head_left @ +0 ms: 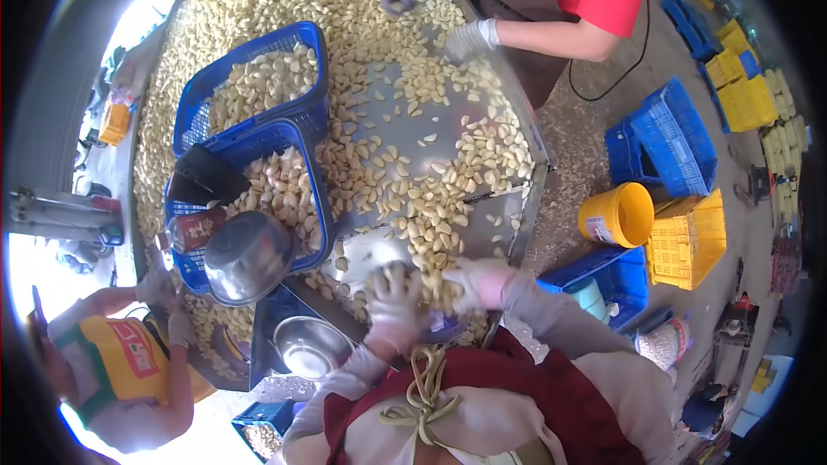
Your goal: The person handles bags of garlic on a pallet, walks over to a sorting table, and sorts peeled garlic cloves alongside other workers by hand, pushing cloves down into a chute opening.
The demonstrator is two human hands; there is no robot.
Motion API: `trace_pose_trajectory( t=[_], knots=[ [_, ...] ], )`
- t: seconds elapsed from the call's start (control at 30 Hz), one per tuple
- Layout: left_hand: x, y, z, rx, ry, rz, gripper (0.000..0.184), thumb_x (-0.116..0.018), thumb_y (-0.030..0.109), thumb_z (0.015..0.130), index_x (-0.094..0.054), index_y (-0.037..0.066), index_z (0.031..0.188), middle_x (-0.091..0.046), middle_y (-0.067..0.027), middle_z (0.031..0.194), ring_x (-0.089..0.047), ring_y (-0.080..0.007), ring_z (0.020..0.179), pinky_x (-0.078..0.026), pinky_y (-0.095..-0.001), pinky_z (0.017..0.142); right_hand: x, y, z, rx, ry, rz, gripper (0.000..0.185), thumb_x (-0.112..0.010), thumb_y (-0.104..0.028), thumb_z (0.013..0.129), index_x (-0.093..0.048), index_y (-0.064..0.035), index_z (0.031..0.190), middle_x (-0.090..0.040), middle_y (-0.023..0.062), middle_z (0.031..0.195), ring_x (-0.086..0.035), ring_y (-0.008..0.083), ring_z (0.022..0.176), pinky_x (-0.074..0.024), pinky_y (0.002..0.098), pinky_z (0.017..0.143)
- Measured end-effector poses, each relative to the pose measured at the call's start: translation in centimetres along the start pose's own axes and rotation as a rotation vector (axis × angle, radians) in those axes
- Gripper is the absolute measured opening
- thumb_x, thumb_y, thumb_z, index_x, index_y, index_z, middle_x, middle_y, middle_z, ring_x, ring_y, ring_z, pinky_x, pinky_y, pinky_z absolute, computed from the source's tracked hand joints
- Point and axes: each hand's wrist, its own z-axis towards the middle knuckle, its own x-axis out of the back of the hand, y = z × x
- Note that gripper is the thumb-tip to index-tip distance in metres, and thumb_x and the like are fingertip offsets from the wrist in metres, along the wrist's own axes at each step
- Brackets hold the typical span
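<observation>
Pale garlic cloves point(428, 224) lie over a metal table point(418, 133), running down to its near edge. My left hand point(394, 300), in a whitish glove and slightly blurred, is over the near cloves with its fingers apart. To its right, my right hand point(476, 283), also gloved, touches the same pile from the side; its fingertips are among the cloves and what they hold, if anything, cannot be made out. The cloves between the two hands form a narrow heap. Left of my hands, a steel bowl point(248, 257) rests tilted on a blue basket of garlic point(319, 194).
Another blue basket point(320, 60) holds cloves. A co-worker's gloved hands point(471, 40) work at the far right edge; another person point(129, 362) is at the left. A second bowl point(312, 347) sits below the table edge. A yellow bucket point(633, 215) and crates point(689, 241) stand right.
</observation>
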Motion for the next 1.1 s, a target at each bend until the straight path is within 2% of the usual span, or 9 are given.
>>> trace_pose_trajectory(
  t=[0.03,0.1,0.2,0.3,0.33,0.63,0.73,0.8,1.1],
  knots=[
    [-1.6,0.3,-1.0,-0.103,0.019,-0.011,0.089,-0.078,0.061,0.076,-0.047,0.024,0.151,-0.031,-0.0243,0.16,-0.025,-0.0632,0.141,-0.025,-0.0776,0.11,4.5,-1.0,0.3,-0.035,-0.024,0.005,0.056,-0.068,-0.047,0.087,-0.066,-0.0077,0.128,-0.071,0.0198,0.123,-0.071,0.0303,0.11,-0.0525,0.0461,0.1],
    [0.4,1.6,-1.3,-0.141,-0.109,0.052,0.072,-0.079,0.054,0.078,-0.06,0.021,0.14,-0.043,-0.0222,0.152,-0.04,-0.0575,0.134,-0.039,-0.0702,0.105,6.9,1.2,2.8,-0.115,0.498,0.222,0.042,-0.061,-0.036,0.094,-0.067,-0.0076,0.125,-0.071,0.0179,0.109,-0.07,0.0315,0.1,-0.0539,0.0457,0.092],
    [1.2,-0.2,1.7,-0.045,0.236,-0.563,0.032,-0.073,0.03,0.089,-0.073,0.012,0.115,-0.066,-0.0195,0.123,-0.07,-0.0378,0.101,-0.057,-0.0452,0.087,7.8,5.4,8.9,-0.056,1.33,0.228,0.027,-0.05,-0.02,0.106,-0.069,-0.0074,0.12,-0.071,0.0151,0.089,-0.07,0.0335,0.086,-0.056,0.045,0.079],
    [3.5,-1.0,4.7,-0.005,0.573,-0.746,0.029,-0.073,0.024,0.089,-0.071,0.01,0.114,-0.067,-0.019,0.116,-0.07,-0.0381,0.094,-0.057,-0.0443,0.084,9.9,3.6,7.0,-0.219,0.645,0.038,0.023,-0.062,-0.023,0.094,-0.073,-0.0094,0.108,-0.072,0.0159,0.11,-0.069,0.0354,0.101,-0.0528,0.0465,0.094],
    [3.7,-1.3,5.7,0.0,0.575,-0.751,0.029,-0.073,0.024,0.089,-0.071,0.01,0.114,-0.067,-0.019,0.116,-0.07,-0.0381,0.094,-0.057,-0.0443,0.084,7.5,3.4,7.3,0.025,0.949,-0.064,0.015,-0.064,-0.017,0.089,-0.071,-0.0111,0.101,-0.071,0.012,0.099,-0.069,0.0365,0.09,-0.0549,0.0455,0.088],
    [4.5,1.0,8.4,-0.008,0.588,-0.404,0.021,-0.069,0.014,0.087,-0.07,0.016,0.109,-0.062,-0.0167,0.118,-0.068,-0.0391,0.089,-0.057,-0.0496,0.076,7.2,6.6,12.3,0.216,1.092,0.035,0.035,-0.074,-0.009,0.081,-0.072,-0.0136,0.115,-0.07,0.0138,0.114,-0.068,0.0329,0.103,-0.0555,0.0387,0.09],
    [3.1,0.7,10.8,-0.185,0.607,-0.18,0.02,-0.072,0.017,0.083,-0.07,0.017,0.103,-0.062,-0.0149,0.12,-0.067,-0.0373,0.093,-0.056,-0.0481,0.072,8.5,6.2,10.9,0.048,0.858,0.271,0.034,-0.07,-0.008,0.085,-0.07,-0.0108,0.118,-0.07,0.0119,0.115,-0.069,0.0285,0.099,-0.0574,0.0371,0.085],
    [2.7,2.0,10.1,-0.372,0.659,-0.016,0.017,-0.076,0.018,0.082,-0.073,0.014,0.098,-0.061,-0.0132,0.105,-0.064,-0.0324,0.092,-0.056,-0.0456,0.071,8.6,6.2,9.9,0.187,0.573,1.666,0.03,-0.059,-0.005,0.095,-0.068,-0.0031,0.123,-0.071,0.0146,0.116,-0.07,0.023,0.091,-0.0577,0.0325,0.078],
    [4.2,-0.9,9.2,0.06,0.837,-0.739,0.034,-0.067,0.004,0.086,-0.07,-0.001,0.12,-0.066,-0.0201,0.119,-0.066,-0.0335,0.108,-0.056,-0.0411,0.088,7.8,3.0,10.5,0.493,0.284,1.714,0.044,-0.051,-0.014,0.101,-0.053,-0.0026,0.144,-0.068,0.0153,0.111,-0.059,0.0159,0.077,-0.049,0.029,0.064]
  ],
)
